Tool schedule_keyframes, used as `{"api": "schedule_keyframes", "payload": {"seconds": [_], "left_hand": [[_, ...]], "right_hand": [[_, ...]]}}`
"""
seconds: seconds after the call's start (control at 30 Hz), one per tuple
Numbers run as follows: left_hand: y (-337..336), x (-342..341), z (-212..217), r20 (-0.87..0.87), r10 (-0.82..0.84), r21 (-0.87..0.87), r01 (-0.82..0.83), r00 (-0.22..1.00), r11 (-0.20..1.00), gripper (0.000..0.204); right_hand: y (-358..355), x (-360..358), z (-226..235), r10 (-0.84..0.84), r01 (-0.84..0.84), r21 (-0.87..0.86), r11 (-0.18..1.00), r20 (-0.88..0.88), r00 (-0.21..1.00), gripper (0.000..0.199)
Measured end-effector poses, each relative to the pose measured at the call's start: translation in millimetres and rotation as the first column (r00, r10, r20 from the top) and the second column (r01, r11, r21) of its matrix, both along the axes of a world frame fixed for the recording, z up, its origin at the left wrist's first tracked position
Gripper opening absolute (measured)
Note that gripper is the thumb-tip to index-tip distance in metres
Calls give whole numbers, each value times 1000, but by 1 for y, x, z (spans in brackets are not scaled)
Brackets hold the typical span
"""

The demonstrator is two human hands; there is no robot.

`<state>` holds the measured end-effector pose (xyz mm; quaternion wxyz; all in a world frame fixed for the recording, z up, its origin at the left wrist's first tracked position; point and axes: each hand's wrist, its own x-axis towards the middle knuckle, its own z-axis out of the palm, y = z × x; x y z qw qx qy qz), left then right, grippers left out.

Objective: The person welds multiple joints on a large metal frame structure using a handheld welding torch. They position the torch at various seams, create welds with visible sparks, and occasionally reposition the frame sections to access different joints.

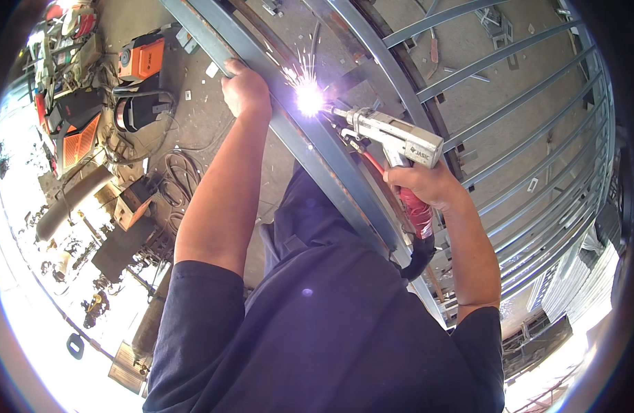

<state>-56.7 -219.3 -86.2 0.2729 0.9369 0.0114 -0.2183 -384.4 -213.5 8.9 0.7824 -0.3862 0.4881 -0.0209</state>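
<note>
1. Head view: your right hand is closed around the handle of a welding gun, whose nozzle points left toward a bright arc.
2. Your left hand lies against the outer edge of the paired steel bars, with some fingers hidden; you cannot tell from here whether it clasps the metal or only steadies it.
3. Those bars run slantwise in front of your body, from upper left to lower right, with the arc on them just beyond your left hand. Sparks fly up and away from you.
4. To your right stands a frame of spaced bars; to your left, an orange machine and a coiled cable lie on the floor.
5. The step in hand looks like laying a weld. Your next move probably calls for a steady nozzle, bars held still, and left fingers clear of the heat.
</note>
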Motion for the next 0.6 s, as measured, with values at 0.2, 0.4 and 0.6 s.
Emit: {"api": "schedule_keyframes", "payload": {"seconds": [0.2,0.4,0.6], "left_hand": [[0,2,-1,11,-7,31,7,1000,1000,83],[0,4,-4,-9,4,18,-4,1000,1000,83],[1,2,-6,22,25,1,-25,999,1000,80]], "right_hand": [[-1,-1,2,20,-20,1,1000,12,1000,16],[2,-4,4,6,-5,-8,1000,31,1000,15],[17,-39,5,-43,41,70,997,30,999,31]]}}
